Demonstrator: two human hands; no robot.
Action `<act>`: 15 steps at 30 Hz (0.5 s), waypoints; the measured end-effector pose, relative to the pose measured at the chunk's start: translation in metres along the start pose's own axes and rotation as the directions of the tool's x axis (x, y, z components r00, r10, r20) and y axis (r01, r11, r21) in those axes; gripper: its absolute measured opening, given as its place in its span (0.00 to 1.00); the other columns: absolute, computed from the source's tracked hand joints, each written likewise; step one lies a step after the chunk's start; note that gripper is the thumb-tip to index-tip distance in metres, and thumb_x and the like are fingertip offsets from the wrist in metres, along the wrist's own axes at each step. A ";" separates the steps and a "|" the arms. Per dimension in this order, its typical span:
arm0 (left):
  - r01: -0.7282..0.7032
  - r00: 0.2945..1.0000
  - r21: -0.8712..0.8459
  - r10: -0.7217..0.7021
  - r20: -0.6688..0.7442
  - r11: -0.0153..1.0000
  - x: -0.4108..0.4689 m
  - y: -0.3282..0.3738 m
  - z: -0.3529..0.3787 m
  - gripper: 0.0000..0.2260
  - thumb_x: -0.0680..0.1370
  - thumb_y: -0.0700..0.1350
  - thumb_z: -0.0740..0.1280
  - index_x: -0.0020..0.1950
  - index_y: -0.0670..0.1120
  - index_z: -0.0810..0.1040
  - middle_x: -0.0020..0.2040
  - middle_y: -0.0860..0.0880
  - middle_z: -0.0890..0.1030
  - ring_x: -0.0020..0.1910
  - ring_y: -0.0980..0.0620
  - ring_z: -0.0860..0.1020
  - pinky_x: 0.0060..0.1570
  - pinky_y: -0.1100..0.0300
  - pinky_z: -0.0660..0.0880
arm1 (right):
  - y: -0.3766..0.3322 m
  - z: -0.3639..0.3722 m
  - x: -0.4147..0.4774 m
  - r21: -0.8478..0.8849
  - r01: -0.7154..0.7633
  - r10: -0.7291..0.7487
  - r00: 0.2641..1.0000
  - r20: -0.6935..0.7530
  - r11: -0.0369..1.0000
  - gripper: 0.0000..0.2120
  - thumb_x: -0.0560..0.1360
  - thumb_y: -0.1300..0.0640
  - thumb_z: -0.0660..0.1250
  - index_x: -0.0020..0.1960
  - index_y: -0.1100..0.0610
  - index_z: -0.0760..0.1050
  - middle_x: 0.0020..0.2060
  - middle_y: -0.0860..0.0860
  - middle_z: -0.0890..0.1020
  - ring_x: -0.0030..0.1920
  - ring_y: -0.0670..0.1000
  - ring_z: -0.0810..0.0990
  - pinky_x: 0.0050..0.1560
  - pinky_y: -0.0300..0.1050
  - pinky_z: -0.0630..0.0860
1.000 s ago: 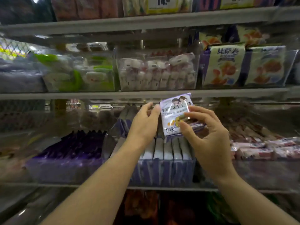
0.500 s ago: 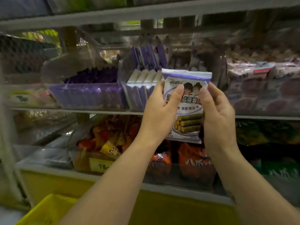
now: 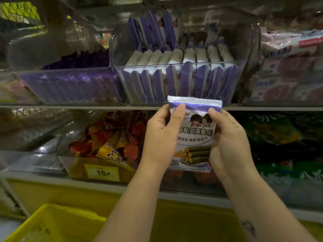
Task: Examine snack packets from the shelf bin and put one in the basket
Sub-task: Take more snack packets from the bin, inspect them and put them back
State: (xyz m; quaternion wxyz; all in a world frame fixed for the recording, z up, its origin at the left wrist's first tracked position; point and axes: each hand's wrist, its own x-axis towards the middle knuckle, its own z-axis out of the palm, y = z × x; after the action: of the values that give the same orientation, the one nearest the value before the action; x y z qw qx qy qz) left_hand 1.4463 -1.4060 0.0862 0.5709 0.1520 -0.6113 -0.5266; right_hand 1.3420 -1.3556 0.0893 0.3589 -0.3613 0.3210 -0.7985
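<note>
Now left hand (image 3: 160, 137) and right hand (image 3: 230, 142) hold a snack packet (image 3: 196, 135) just below the shelf bin (image 3: 157, 66), fingers (image 3: 180, 111) pinching its sides.

1. The snack packet (image 3: 194, 137) you hold is thin plastic film, smooth and glossy on its printed face. Its top seal is crimped into fine ridges and looks silvery.
2. The shelf bin (image 3: 153, 66) before you is clear hard plastic, smooth, with bright glints along its rim and walls.
3. The packets (image 3: 188, 55) standing in it show the same slick film.
4. Your basket (image 3: 52, 222) is yellow moulded plastic with a dull sheen.
5. The shelf edge (image 3: 70, 107) looks smooth, grey and matt; you cannot tell metal from plastic.
6. The price label (image 3: 102, 172) looks like matt yellow paper.
</note>
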 end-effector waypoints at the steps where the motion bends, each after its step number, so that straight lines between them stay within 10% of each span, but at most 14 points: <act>1: 0.036 0.999 -0.023 -0.036 0.022 0.999 0.001 0.000 -0.004 0.10 0.79 0.49 0.64 0.52 0.47 0.83 0.50 0.42 0.85 0.51 0.43 0.84 0.51 0.47 0.81 | 0.000 -0.001 0.000 -0.010 -0.009 0.009 1.000 0.000 1.000 0.07 0.77 0.60 0.64 0.46 0.57 0.81 0.39 0.55 0.86 0.40 0.53 0.85 0.43 0.48 0.83; 15: 0.229 0.973 -0.051 -0.226 0.052 0.972 -0.005 0.004 -0.033 0.13 0.74 0.52 0.66 0.49 0.47 0.86 0.49 0.42 0.85 0.48 0.47 0.84 0.52 0.50 0.80 | 0.004 -0.005 -0.006 -0.023 -0.024 0.026 0.996 0.081 0.999 0.17 0.76 0.66 0.63 0.38 0.50 0.85 0.36 0.53 0.86 0.38 0.51 0.86 0.35 0.42 0.80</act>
State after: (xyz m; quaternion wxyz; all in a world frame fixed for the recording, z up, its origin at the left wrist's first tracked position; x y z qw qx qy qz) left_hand 1.4783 -1.4159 0.0803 0.4967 0.1929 -0.5877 -0.6089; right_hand 1.3423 -1.3515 0.0811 0.3777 -0.3933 0.3193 -0.7750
